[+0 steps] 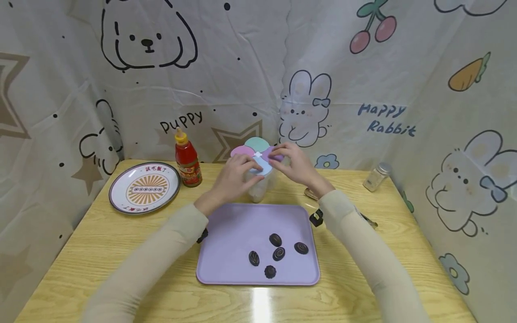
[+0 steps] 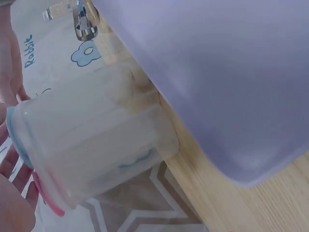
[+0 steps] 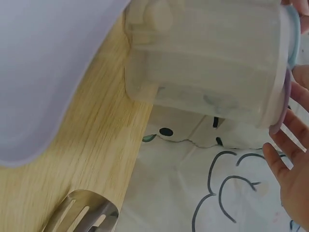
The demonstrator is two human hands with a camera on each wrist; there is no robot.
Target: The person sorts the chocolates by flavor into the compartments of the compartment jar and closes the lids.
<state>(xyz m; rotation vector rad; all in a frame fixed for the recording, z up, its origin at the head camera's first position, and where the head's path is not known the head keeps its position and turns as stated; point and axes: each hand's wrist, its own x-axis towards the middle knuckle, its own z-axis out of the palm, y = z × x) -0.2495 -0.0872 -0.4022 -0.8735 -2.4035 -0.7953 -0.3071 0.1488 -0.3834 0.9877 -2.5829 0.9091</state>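
Two hands are seen on the jar's (image 1: pixel 260 179) lid (image 1: pixel 258 156) in the head view. Both forearms are extended forward over the table (image 1: pixel 101 251), converging at the jar, which stands upright just behind the tray's (image 1: pixel 234 224) far edge, its long axis vertical and the lid facing up. The left hand (image 1: pixel 234 177) is laid against the lid's near left side, fingers curled over the blue segment. The right hand (image 1: pixel 292 163) is arched over the right side, fingertips pinching the purple segment's edge. Five chocolates (image 1: pixel 276 253) lie on the tray. A plate (image 1: pixel 144 187) and a sauce bottle (image 1: pixel 187 159) are noted to the left, a spice jar (image 1: pixel 376 176) well apart to the right.

Left wrist view: the jar (image 2: pixel 96 145) is seen from the side, translucent, its base resting on the table beside the tray's corner (image 2: pixel 231 87). The left hand (image 2: pixel 14 203) is seen at the lid's rim (image 2: pixel 29 164), fingers wrapped over it.

Right wrist view: the jar (image 3: pixel 207 63) is seen side-on, base near the tray (image 3: pixel 48 67). Fingers of the right hand (image 3: pixel 289 169) are bent around the lid's edge (image 3: pixel 285 82). A slotted metal utensil (image 3: pixel 84 212) lies on the table near the wall.
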